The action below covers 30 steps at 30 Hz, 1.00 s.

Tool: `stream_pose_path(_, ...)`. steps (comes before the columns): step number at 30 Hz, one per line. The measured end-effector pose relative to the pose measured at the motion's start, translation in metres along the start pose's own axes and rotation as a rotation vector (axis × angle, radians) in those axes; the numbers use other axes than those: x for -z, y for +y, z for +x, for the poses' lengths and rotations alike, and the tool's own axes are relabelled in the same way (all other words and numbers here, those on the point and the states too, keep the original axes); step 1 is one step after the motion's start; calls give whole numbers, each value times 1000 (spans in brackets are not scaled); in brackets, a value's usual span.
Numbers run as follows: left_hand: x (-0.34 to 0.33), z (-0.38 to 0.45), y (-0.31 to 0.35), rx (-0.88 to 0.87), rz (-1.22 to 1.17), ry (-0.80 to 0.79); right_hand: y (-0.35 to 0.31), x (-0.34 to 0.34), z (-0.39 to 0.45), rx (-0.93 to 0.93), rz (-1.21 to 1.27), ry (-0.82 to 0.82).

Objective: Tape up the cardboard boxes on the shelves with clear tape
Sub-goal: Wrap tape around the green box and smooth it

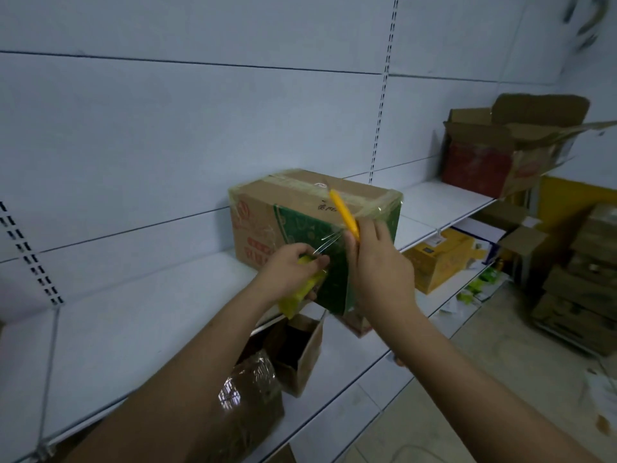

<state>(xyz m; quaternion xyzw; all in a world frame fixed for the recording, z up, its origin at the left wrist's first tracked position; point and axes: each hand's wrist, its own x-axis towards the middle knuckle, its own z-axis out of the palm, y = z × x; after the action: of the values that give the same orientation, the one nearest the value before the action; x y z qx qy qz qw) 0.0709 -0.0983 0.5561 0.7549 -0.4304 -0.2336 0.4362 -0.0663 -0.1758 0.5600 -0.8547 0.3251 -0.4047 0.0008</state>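
Here clear tape (329,240) stretches between left hand (290,269) and right hand (380,262).

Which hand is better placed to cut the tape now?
The right hand. It already holds the yellow cutter beside the stretched tape at the box front, while the left hand grips the tape roll.

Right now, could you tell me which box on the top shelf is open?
The red-sided box far right, flaps up; the green-and-brown box is taped shut.
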Motion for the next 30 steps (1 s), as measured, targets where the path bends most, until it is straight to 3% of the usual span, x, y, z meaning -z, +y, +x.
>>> stream_pose_path(5,7,5,-9,42,-244,-83,4,-6,-49,3,-248,-313)
stream_pose_path(9,16,7,-14,24,-108,-42,33,-3,-74,-99,-259,-436)
stream_pose_path(15,19,4,-29,49,-148,5,39,9,-63,17,194,-121)
stream_pose_path(19,17,-2,-21,72,-299,-1,40,2,3,-76,283,56)
stream_pose_path(24,11,-9,-17,37,-310,34,38,-19,39,-159,426,-57)
stream_pose_path(30,9,-11,-16,20,-283,116,15,-47,34,-105,241,-25)
